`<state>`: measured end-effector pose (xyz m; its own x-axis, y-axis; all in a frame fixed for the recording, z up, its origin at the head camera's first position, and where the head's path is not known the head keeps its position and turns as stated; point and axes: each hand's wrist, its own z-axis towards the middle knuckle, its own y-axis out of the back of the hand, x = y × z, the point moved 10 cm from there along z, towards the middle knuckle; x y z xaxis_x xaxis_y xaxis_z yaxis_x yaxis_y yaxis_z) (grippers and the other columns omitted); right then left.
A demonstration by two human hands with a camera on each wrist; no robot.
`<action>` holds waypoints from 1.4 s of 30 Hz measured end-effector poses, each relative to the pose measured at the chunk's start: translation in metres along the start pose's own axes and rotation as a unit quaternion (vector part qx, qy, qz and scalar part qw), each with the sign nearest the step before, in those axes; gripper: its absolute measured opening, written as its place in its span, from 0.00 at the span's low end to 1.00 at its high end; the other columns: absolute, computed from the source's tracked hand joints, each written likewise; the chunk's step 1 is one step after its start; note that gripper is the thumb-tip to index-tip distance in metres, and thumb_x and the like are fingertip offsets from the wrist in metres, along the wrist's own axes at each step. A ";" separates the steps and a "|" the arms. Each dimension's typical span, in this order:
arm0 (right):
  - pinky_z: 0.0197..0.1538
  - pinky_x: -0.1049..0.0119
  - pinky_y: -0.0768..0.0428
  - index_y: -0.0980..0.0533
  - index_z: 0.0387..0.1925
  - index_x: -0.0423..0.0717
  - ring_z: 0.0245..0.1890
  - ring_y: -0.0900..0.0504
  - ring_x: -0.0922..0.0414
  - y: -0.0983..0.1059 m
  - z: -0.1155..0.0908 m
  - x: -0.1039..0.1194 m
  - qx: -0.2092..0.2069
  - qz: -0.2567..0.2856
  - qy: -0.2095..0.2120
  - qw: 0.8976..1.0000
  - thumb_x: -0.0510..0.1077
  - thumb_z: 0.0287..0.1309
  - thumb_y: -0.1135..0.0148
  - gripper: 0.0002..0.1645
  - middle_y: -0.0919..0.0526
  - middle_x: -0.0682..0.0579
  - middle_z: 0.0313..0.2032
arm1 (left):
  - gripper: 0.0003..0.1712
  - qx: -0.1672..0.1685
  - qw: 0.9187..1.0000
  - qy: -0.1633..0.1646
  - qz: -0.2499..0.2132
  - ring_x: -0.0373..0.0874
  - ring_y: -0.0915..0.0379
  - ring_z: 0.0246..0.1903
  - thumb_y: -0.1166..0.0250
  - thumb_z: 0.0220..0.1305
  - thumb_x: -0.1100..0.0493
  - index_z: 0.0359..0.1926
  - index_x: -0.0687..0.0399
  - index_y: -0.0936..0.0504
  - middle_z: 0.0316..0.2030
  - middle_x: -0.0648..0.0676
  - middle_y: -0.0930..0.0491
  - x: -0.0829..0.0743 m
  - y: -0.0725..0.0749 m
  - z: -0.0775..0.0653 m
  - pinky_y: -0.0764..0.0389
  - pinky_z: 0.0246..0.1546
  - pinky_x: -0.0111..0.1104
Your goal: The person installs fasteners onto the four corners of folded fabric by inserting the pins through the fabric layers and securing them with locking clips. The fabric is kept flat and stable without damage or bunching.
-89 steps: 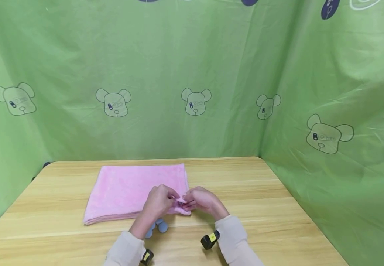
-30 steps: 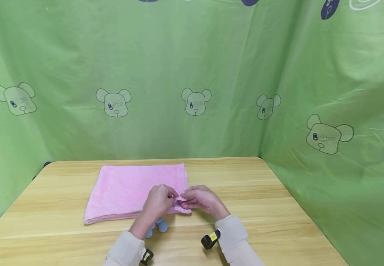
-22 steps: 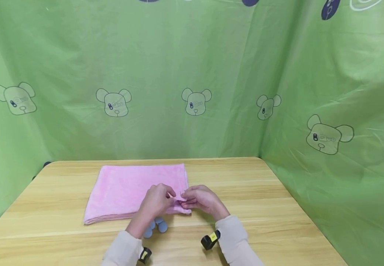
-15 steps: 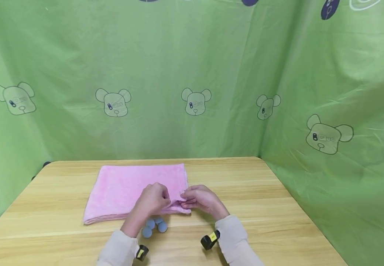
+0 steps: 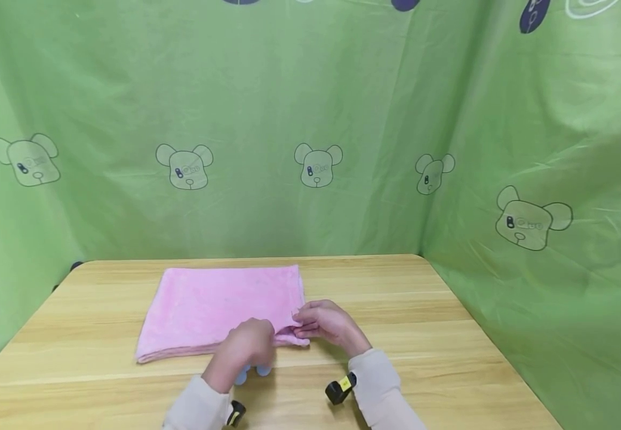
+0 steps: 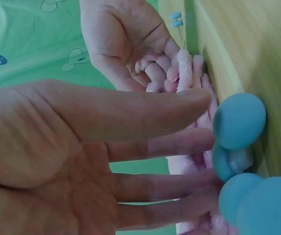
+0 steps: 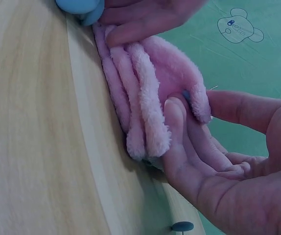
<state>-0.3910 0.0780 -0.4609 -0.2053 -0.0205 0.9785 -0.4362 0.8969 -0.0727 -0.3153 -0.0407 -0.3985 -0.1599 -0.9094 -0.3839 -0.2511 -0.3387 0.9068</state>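
Note:
A folded pink plush blanket (image 5: 219,304) lies on the table. My right hand (image 5: 329,322) pinches the lifted top layer at its near right corner. In the right wrist view, a thin metal point (image 7: 214,88) shows by that layer's edge, and a small blue piece (image 7: 186,94) sits under it, mostly hidden. My left hand (image 5: 246,346) is blurred in the head view, over several round blue-capped pieces (image 6: 239,121) before the blanket. In the left wrist view its thumb and fingers reach out nearly straight towards these caps; whether they touch cannot be told.
The wooden table (image 5: 423,370) extends on both sides of the blanket. Green curtains (image 5: 310,215) with bear-head prints stand behind it and at both sides. A black wrist camera (image 5: 339,389) hangs from the right cuff.
My left hand has let go of the blanket corner and moved left, then down over the blue-capped pieces. My right hand has stayed at the corner.

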 end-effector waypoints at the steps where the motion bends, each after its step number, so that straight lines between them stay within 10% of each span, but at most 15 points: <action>1: 0.37 0.65 0.15 0.27 0.36 0.31 0.27 0.18 0.54 0.000 0.000 0.000 0.000 0.000 -0.001 1.000 0.30 0.58 0.41 0.04 0.19 0.45 0.27 | 0.15 0.004 1.000 0.002 0.008 0.46 0.28 0.18 0.28 0.35 0.73 0.19 0.55 0.26 0.17 0.51 0.26 -0.001 -0.001 0.000 0.20 0.38 0.49; 5: 0.36 0.65 0.15 0.26 0.35 0.33 0.27 0.18 0.54 0.000 0.001 0.000 -0.001 -0.002 -0.002 1.000 0.31 0.58 0.40 0.03 0.18 0.45 0.27 | 0.19 0.000 0.999 -0.001 0.052 0.46 0.31 0.25 0.25 0.30 0.72 0.20 0.53 0.26 0.20 0.50 0.26 -0.003 -0.007 0.003 0.32 0.52 0.58; 12: 0.37 0.65 0.15 0.26 0.35 0.32 0.27 0.18 0.54 -0.002 0.000 0.000 0.001 -0.005 -0.002 1.000 0.30 0.58 0.41 0.04 0.19 0.45 0.28 | 0.18 -0.018 0.996 -0.007 0.087 0.45 0.32 0.24 0.23 0.29 0.69 0.18 0.51 0.26 0.20 0.48 0.26 -0.001 -0.009 0.007 0.31 0.40 0.44; 42: 0.35 0.66 0.15 0.26 0.32 0.37 0.26 0.18 0.55 -0.002 -0.001 0.000 0.002 0.000 -0.002 1.000 0.29 0.58 0.43 0.03 0.19 0.47 0.26 | 0.15 -0.128 0.989 -0.051 0.044 0.47 0.30 0.23 0.34 0.34 0.75 0.20 0.52 0.26 0.20 0.51 0.25 -0.003 0.003 0.014 0.31 0.34 0.45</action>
<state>-0.3895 0.0764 -0.4607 -0.2082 -0.0224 0.9778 -0.4399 0.8951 -0.0732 -0.3290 -0.0360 -0.3969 -0.2688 -0.9136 -0.3052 0.0161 -0.3211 0.9469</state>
